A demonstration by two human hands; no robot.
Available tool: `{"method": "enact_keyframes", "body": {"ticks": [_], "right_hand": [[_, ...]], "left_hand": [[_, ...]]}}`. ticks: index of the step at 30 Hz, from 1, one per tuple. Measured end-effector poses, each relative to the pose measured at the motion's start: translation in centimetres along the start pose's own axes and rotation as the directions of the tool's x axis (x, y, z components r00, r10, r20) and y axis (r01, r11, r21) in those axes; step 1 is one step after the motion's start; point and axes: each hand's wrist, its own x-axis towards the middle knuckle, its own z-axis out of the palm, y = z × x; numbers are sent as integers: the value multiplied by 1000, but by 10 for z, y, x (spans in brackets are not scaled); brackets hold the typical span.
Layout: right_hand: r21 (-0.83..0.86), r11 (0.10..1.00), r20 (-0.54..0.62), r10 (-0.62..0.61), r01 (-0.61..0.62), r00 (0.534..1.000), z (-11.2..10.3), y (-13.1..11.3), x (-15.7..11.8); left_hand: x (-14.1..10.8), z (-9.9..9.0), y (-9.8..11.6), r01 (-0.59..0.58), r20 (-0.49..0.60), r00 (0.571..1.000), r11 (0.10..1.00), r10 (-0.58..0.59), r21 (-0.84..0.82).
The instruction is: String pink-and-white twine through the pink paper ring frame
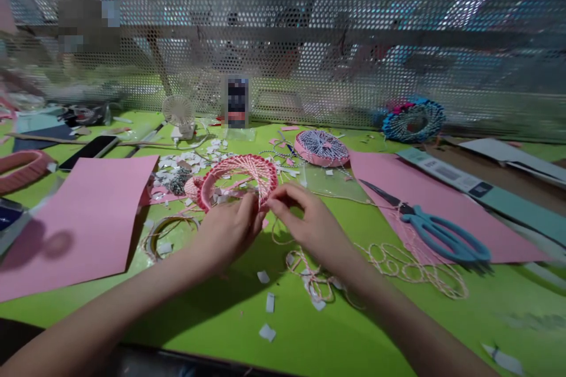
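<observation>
A round pink ring (206,190) laced with light string stands tilted above the green table. My left hand (230,225) is closed round its lower right edge. My right hand (297,212) pinches at the same edge, thumb and forefinger pressed together on the pink string. From there the loose string (309,277) drops to the table and lies in tangled loops below and right of my right hand. A small ball of pink yarn (193,188) touches the ring's left side. Blue-handled scissors (442,232) lie half open on a pink sheet (477,218) at the right.
Another pink sheet (88,218), a phone (88,152) and a pink band (24,169) are at the left. A tape roll (170,230) lies near my left wrist. Behind are paper scraps, a small fan (178,111), a laced disc (322,148), a blue ring (413,120) and a perforated metal screen (292,29).
</observation>
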Motion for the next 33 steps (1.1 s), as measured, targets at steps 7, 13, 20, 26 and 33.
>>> {"method": "enact_keyframes", "body": {"ticks": [7, 13, 20, 26, 33], "right_hand": [[125, 984, 33, 122, -125, 992, -4, 14, -3], [225, 956, 78, 175, -188, 981, 15, 18, -6], [34, 999, -47, 23, -22, 999, 19, 16, -13], [108, 994, -90, 20, -10, 996, 19, 14, -16], [121, 992, -148, 41, -23, 988, 18, 13, -17]], "left_hand": [[3, -6, -6, 154, -1, 987, 944, -162, -291], [2, -6, -7, 137, -36, 981, 820, -188, -555], [2, -3, -6, 142, -44, 974, 747, -223, -650], [0, 1, -9, 115, -108, 963, 741, -246, -662], [1, -1, -7, 146, -117, 945, 716, -305, -683]]}}
